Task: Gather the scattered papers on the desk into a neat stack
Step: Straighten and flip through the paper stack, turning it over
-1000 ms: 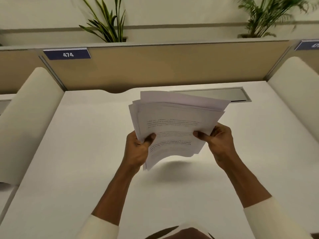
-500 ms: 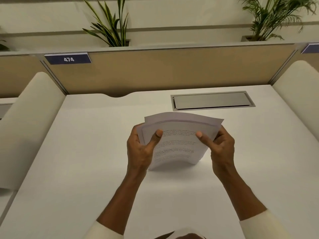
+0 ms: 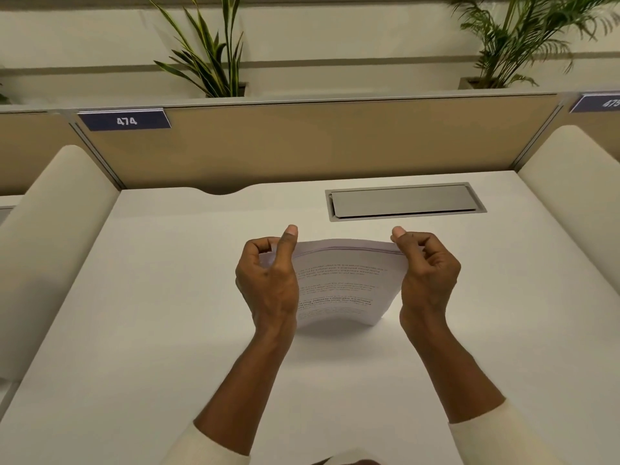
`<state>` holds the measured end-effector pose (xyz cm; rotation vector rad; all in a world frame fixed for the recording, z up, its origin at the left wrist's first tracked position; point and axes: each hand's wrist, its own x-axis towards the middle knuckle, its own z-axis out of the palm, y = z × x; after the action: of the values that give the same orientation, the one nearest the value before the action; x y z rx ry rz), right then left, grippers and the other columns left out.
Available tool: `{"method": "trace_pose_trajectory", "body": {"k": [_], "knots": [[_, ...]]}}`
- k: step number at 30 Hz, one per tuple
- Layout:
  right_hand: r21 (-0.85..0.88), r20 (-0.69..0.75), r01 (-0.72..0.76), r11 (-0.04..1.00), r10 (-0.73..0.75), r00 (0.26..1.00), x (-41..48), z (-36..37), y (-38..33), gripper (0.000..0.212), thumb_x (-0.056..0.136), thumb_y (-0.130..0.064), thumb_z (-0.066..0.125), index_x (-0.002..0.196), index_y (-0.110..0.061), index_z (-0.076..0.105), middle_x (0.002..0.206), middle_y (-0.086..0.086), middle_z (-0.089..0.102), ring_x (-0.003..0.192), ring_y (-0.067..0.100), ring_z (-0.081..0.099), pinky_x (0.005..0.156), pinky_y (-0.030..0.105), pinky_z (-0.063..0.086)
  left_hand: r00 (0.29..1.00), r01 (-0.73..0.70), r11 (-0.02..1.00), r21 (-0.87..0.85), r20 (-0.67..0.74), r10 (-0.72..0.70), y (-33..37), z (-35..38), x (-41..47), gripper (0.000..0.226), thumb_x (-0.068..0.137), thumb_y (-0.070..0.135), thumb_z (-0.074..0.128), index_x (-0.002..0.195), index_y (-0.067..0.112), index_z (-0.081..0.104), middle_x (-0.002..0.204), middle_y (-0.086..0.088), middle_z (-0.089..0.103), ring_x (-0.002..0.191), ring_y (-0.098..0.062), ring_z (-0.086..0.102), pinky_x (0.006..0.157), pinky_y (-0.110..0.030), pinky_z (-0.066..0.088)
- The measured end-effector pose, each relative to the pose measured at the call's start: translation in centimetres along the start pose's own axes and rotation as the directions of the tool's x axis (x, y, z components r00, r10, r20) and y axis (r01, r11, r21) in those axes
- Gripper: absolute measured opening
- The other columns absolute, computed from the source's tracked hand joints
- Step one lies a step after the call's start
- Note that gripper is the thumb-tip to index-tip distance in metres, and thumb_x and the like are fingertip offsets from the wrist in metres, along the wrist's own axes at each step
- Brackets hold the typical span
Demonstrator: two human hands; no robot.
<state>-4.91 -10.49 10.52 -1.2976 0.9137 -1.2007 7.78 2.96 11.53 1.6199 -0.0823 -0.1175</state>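
A stack of white printed papers [image 3: 339,283] stands on its lower edge on the white desk [image 3: 151,313], bowed slightly and tilted toward me. My left hand [image 3: 268,280] grips the stack's left side with the thumb up along the top corner. My right hand [image 3: 426,273] grips the right side, thumb at the top right corner. The sheets' top edges line up closely. No loose sheets lie elsewhere on the desk.
A grey cable hatch [image 3: 402,201] is set into the desk behind the papers. A tan partition [image 3: 302,146] with a "474" label [image 3: 125,120] closes the back. Cream padded dividers [image 3: 50,246] flank both sides. Plants [image 3: 208,52] stand behind the partition.
The fanned, lifted sheets have come down onto the desk and squared into one stack. Both hands slid from the lower edges up to the sides and top corners.
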Motion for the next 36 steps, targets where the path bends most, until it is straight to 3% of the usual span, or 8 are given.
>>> {"method": "trace_pose_trajectory", "body": {"k": [7, 12, 17, 21, 25, 28, 31, 36], "knots": [[-0.059, -0.004, 0.023, 0.998, -0.023, 1.0, -0.1, 0.2, 1.3, 0.014, 0.093, -0.044, 0.076, 0.083, -0.035, 0.074, 0.073, -0.014, 0.073, 0.071, 0.005, 0.066, 0.062, 0.017, 0.05, 0.999, -0.042, 0.999, -0.01, -0.027, 0.041, -1.6, -0.2, 0.0, 0.031, 0.093, 0.054, 0.065, 0.083, 0.025, 0.065, 0.08, 0.006, 0.074, 0.078, -0.02, 0.071, 0.064, -0.031, 0.052], [-0.004, 0.004, 0.011, 1.0, -0.011, 1.0, -0.5, 0.4, 1.4, 0.024, 0.094, -0.06, 0.067, 0.093, -0.036, 0.071, 0.083, -0.005, 0.08, 0.074, 0.007, 0.071, 0.063, 0.016, 0.051, 0.994, -0.11, 0.994, 0.016, -0.009, 0.11, -2.5, -0.3, 0.1, 0.06, 0.092, 0.084, 0.05, 0.081, 0.026, 0.06, 0.077, 0.004, 0.073, 0.072, -0.017, 0.073, 0.06, -0.022, 0.054], [0.046, 0.063, 0.008, 0.999, -0.011, 0.998, -1.2, 0.2, 1.7, 0.037, 0.104, -0.048, 0.053, 0.111, -0.016, 0.07, 0.09, -0.026, 0.078, 0.08, -0.012, 0.068, 0.066, 0.005, 0.048, 0.976, -0.157, 0.987, -0.045, 0.143, 0.161, -3.8, -0.5, 0.2, 0.065, 0.082, 0.095, 0.052, 0.092, 0.032, 0.063, 0.084, 0.01, 0.074, 0.076, -0.007, 0.072, 0.058, -0.019, 0.056], [0.043, 0.136, -0.002, 0.999, -0.004, 0.991, -2.3, 0.3, 2.8, 0.053, 0.1, -0.056, 0.055, 0.115, -0.006, 0.064, 0.103, -0.028, 0.075, 0.087, -0.008, 0.068, 0.068, 0.01, 0.051, 0.966, -0.125, 0.987, -0.097, 0.216, 0.144, -5.3, -0.3, -0.2, 0.055, 0.079, 0.086, 0.071, 0.102, 0.036, 0.072, 0.094, 0.009, 0.08, 0.086, -0.014, 0.077, 0.067, -0.03, 0.065], [0.06, 0.104, 0.002, 0.998, -0.008, 0.995, -2.1, -0.8, 3.2, 0.055, 0.096, -0.062, 0.064, 0.12, -0.014, 0.066, 0.098, -0.028, 0.076, 0.086, -0.01, 0.068, 0.07, 0.007, 0.051, 0.958, -0.138, 0.984, -0.115, 0.237, 0.162, -6.1, -1.0, 0.8, 0.047, 0.081, 0.072, 0.082, 0.102, 0.032, 0.073, 0.095, 0.006, 0.081, 0.087, -0.016, 0.078, 0.071, -0.032, 0.065], [0.01, 0.173, -0.04, 0.999, 0.038, 0.984, -1.9, -1.8, 4.1, 0.046, 0.088, -0.052, 0.074, 0.12, -0.02, 0.068, 0.101, -0.02, 0.078, 0.09, -0.003, 0.071, 0.072, 0.015, 0.056, 0.941, -0.082, 0.993, -0.082, 0.321, 0.104, -7.1, -1.2, 1.0, 0.038, 0.082, 0.058, 0.088, 0.108, 0.032, 0.077, 0.1, 0.007, 0.084, 0.093, -0.014, 0.08, 0.077, -0.033, 0.066], [-0.022, 0.246, -0.109, 0.994, 0.111, 0.963, -2.5, -1.9, 5.4, 0.06, 0.078, -0.043, 0.087, 0.129, -0.023, 0.064, 0.11, -0.006, 0.08, 0.101, 0.011, 0.076, 0.078, 0.027, 0.063, 0.932, -0.032, 0.999, -0.038, 0.361, 0.044, -8.4, -1.1, 0.5, 0.039, 0.081, 0.047, 0.088, 0.115, 0.03, 0.079, 0.106, 0.011, 0.085, 0.098, -0.011, 0.081, 0.084, -0.037, 0.07], [-0.102, 0.221, -0.114, 0.988, 0.135, 0.966, -2.9, -1.5, 6.1, 0.046, 0.088, -0.019, 0.089, 0.116, -0.049, 0.069, 0.11, -0.016, 0.081, 0.103, 0.009, 0.075, 0.083, 0.031, 0.067, 0.945, -0.048, 0.999, -0.006, 0.323, 0.047, -8.7, -0.9, 0.6, 0.031, 0.081, 0.037, 0.09, 0.11, 0.038, 0.079, 0.104, 0.018, 0.084, 0.097, -0.005, 0.08, 0.081, -0.029, 0.067]]}}
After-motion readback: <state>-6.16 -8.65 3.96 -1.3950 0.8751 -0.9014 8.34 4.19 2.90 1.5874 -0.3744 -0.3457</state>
